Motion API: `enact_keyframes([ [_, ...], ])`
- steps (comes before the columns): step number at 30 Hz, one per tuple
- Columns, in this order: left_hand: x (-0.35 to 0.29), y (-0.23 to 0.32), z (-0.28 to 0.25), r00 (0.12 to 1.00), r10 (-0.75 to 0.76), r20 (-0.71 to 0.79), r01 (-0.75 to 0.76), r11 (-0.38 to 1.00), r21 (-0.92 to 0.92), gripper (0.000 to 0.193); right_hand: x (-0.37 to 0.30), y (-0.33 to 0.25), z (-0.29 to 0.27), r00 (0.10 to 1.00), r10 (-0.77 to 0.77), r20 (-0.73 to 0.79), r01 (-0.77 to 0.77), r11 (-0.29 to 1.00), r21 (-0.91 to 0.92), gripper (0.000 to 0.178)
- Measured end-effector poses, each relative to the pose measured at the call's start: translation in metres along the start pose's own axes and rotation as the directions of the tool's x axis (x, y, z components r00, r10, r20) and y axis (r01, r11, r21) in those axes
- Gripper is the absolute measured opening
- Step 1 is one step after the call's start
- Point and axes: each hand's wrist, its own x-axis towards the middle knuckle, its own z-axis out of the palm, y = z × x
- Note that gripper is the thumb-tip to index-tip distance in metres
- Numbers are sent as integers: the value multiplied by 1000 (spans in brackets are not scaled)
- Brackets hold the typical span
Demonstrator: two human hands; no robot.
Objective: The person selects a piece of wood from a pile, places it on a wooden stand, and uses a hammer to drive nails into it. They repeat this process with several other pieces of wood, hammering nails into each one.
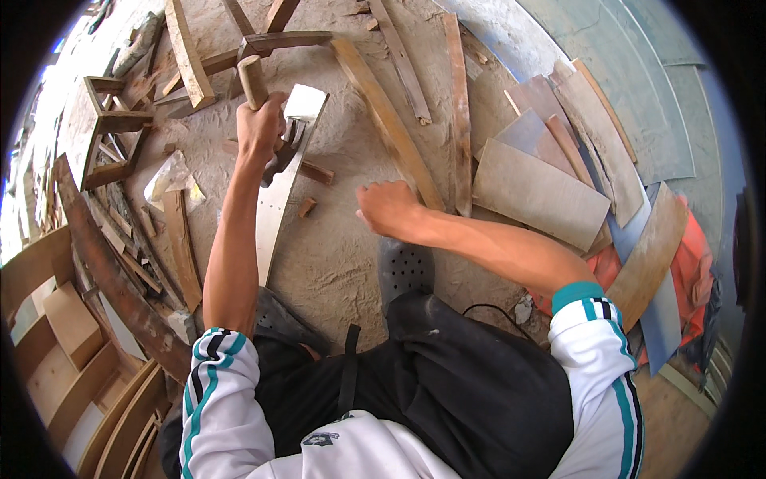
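Observation:
My left hand (260,129) is wrapped round the wooden handle of a claw hammer (253,82). The dark metal head sits below the fist, over a long, narrow, pale board (272,225) on the ground. Small dark dots show along that board, and a short brown wood piece (317,172) sticks out from under it. To the right of the board, my right hand (389,211) is closed in a fist above my grey clog (405,270). Whatever its fingers may hold is hidden.
Long timber strips (391,120) lie ahead on the sandy floor. Flat panels (538,191) are piled to the right beside orange sheeting (692,267). Small wooden frames (120,121) stand at the far left, with curved wooden pieces (80,399) nearer me. A small wood block (307,207) lies between my hands.

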Motion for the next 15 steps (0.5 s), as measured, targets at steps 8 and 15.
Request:
enact_keyframes([
  [8, -17, -5, -2, 989, 133, -68, -137, 989, -57, 28, 9, -5, -7, 991, 60, 119, -68, 996, 60, 27],
  [15, -24, -7, -5, 985, 141, -101, -142, 990, -2, 27, 7, 0, -14, 982, 76, 172, -88, 994, 63, 36],
])
